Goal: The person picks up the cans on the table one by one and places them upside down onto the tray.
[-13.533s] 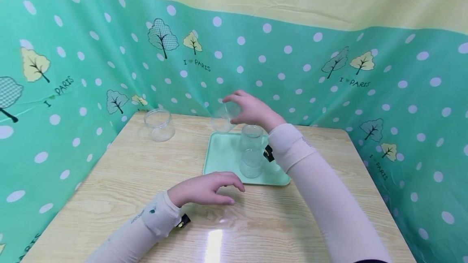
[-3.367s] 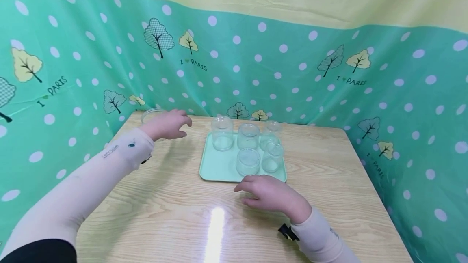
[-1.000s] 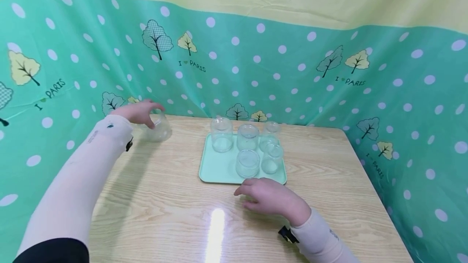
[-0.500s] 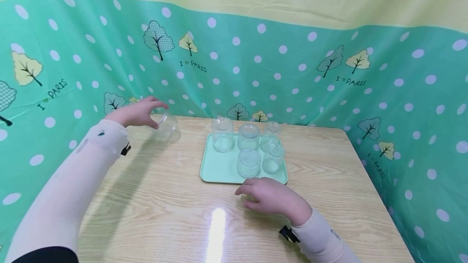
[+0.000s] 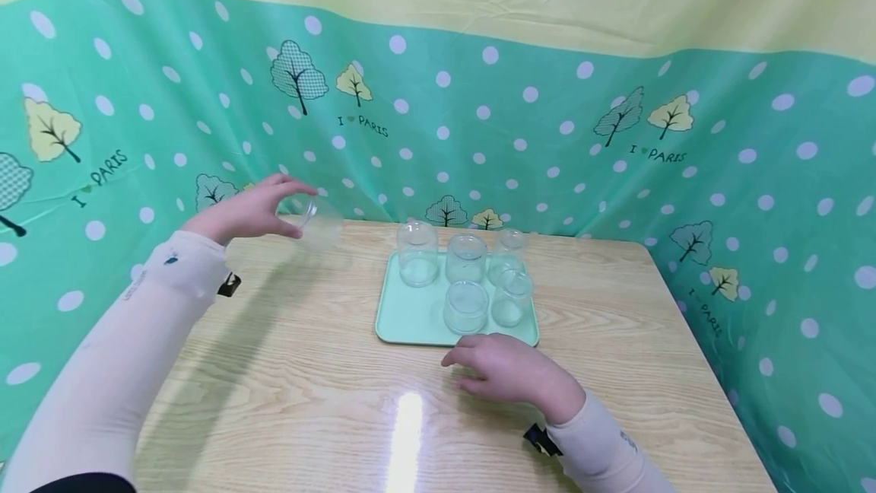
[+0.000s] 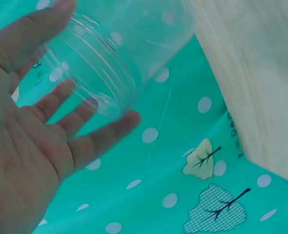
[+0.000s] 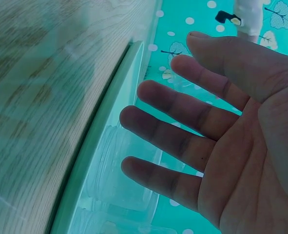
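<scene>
At the table's back left my left hand [image 5: 249, 210] pinches a clear jar [image 5: 322, 225] between thumb and fingers. The jar is raised off the wood and tipped on its side. In the left wrist view the thumb and fingers hold its threaded rim [image 6: 105, 63], the mouth toward the palm. My right hand [image 5: 513, 371] hovers by the front edge of a mint-green tray [image 5: 407, 318], holding nothing; the right wrist view shows its fingers [image 7: 168, 136] loosely extended. Several clear jars stand on the tray, among them a tall one [image 5: 418, 256] and a low one [image 5: 466, 309].
A pale wooden table [image 5: 328, 379] carries the tray. Bare tray surface shows at its front left, beside the low jar. A green and yellow patterned curtain [image 5: 479, 143] closes off the back and both sides.
Since a second ago the left hand has lifted the jar from the table's back left corner and tilted it sideways. Earlier, jars were added to the tray. The right hand stays put lately.
</scene>
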Demonstrator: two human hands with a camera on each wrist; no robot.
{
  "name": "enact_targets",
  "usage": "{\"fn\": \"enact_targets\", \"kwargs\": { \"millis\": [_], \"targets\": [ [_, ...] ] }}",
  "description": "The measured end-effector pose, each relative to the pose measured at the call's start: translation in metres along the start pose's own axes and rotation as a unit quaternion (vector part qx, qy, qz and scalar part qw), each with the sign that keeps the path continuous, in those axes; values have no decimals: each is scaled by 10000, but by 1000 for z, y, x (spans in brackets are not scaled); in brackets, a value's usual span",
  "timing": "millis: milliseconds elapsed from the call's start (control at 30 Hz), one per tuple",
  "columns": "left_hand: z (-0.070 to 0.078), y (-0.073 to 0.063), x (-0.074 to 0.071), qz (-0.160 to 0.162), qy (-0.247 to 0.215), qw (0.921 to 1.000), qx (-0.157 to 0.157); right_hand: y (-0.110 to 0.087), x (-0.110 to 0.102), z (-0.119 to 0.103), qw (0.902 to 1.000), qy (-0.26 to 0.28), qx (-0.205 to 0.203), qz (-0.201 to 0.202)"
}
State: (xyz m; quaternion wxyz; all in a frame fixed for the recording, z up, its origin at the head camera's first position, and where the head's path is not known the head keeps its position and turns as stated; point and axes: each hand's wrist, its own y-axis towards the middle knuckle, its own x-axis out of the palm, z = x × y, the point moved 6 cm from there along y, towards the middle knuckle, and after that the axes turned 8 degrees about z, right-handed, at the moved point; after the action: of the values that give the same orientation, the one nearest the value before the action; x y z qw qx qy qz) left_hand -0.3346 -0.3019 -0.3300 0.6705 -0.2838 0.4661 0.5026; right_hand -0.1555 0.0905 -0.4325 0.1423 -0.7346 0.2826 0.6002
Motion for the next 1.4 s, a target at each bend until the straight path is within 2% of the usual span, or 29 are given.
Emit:
{"fn": "enact_targets", "kwargs": {
  "millis": [267,500,700,1000,1200,1400],
  "targets": [
    [2,-7,0,47,-307,9995,9,0,-1,1,10000,-26,27,8],
    [9,-12,-2,237,-436,9987,95,0,0,1,10000,-59,10,-5],
    [6,-15,-4,344,-677,9971,-44,0,0,1,10000,-53,3,4],
    [9,-20,-5,546,-1034,9931,18,0,0,1,10000,-27,29,-25],
    [7,-23,-3,705,-1373,9880,-69,0,1,2,9999,-1,95,-74],
    [8,-25,-1,737,-1898,9788,-215,-1,0,3,9999,22,128,-68]
  ]
}}
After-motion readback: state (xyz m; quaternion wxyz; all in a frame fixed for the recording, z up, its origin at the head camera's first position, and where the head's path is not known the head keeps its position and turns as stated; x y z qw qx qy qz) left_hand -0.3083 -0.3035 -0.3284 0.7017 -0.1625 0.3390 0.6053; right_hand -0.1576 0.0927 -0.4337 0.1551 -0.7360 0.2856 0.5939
